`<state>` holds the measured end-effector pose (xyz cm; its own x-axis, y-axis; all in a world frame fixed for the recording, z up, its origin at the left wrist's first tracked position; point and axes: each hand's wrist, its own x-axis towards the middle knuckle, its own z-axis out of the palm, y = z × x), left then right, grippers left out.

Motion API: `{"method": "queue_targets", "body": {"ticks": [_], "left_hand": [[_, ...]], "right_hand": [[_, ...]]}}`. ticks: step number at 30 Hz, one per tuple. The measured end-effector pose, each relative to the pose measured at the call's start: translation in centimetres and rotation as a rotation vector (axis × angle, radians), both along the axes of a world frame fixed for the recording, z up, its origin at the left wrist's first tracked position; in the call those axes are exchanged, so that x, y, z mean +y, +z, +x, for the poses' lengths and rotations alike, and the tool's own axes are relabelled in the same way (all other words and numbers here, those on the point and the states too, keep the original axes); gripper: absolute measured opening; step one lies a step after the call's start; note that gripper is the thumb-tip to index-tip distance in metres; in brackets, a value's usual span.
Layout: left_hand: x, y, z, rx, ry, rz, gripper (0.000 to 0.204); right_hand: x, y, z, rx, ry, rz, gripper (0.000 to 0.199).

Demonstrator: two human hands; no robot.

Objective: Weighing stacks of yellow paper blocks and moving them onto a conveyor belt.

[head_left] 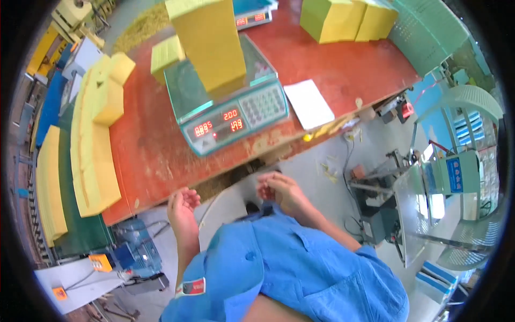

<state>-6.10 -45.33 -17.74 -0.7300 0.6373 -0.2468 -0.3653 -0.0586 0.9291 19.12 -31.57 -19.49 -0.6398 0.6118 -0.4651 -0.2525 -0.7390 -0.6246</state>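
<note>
My left hand (184, 208) hovers just off the red table's front edge, its fingers loosely bent and apart, with nothing in it. My right hand (281, 189) is held in front of my body, palm inward, fingers half curled and apart; nothing shows in it. Beyond both hands, a counting scale (236, 119) with a teal body, keypad and lit red digits stands near the table edge. A tall stack of yellow paper (208, 45) rests upright on its platform. To the scale's right lies a white sheet or pad (309, 103). Neither hand touches these things.
Long rows of yellow paper (88, 155) line the left side of the red table (145, 177). More yellow stacks (343, 20) and a green perforated crate (426, 29) stand at far right. A second scale (255, 16) sits behind. A green chair (466, 236) is on my right.
</note>
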Motion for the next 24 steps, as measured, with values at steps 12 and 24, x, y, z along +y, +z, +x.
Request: {"method": "queue_targets", "body": {"ticks": [12, 24], "left_hand": [[23.6, 13.3, -6.1, 0.113, -0.204, 0.262, 0.056], [35.0, 8.4, -7.2, -0.17, -0.136, 0.191, 0.044]], "right_hand": [[19.3, 6.2, -1.1, -0.018, -0.083, 0.545, 0.024], [34.8, 5.4, -15.5, 0.084, -0.106, 0.942, 0.05]]}}
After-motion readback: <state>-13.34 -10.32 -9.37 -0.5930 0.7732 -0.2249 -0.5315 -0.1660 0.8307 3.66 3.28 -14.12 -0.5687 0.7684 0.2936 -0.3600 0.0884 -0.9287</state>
